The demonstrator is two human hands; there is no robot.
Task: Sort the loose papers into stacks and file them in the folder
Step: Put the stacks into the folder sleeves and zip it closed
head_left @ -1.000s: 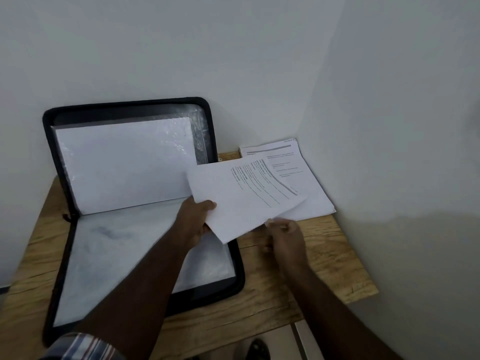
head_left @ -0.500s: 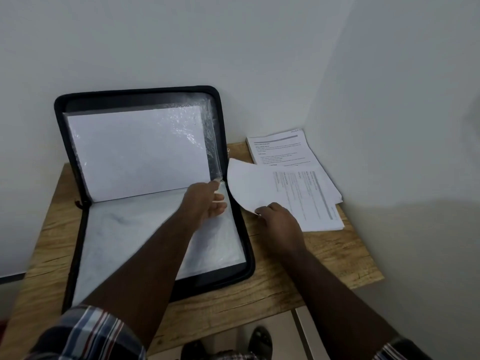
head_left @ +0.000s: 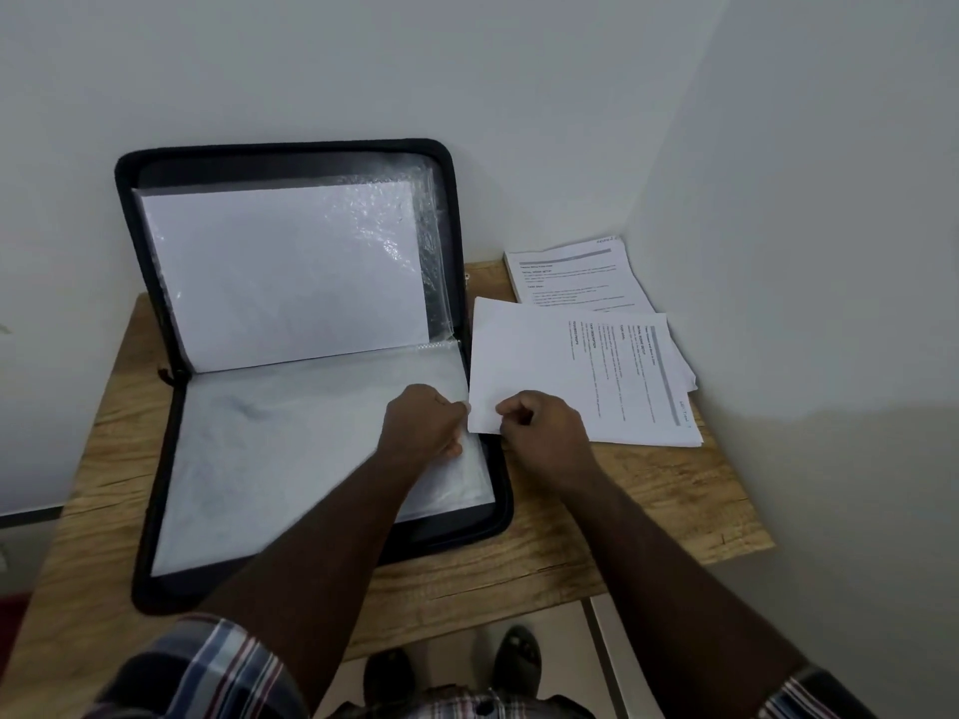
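Thin, floppy sheet [head_left: 524, 365]; right hand [head_left: 539, 425] pinches its corner, left hand [head_left: 423, 425] pinches sleeve [head_left: 311, 433] edge. Best held by two edges.

My folder [head_left: 129, 210] is black around the rim, with clear glossy sleeves [head_left: 430, 236] over plain white pages [head_left: 280, 272]. The sheet [head_left: 519, 355] I pinch is white with black print and a grey bar, like the stack [head_left: 565, 272] behind it. The table [head_left: 648, 500] is light wood grain, my sleeves [head_left: 207, 672] plaid in blue, white and red.
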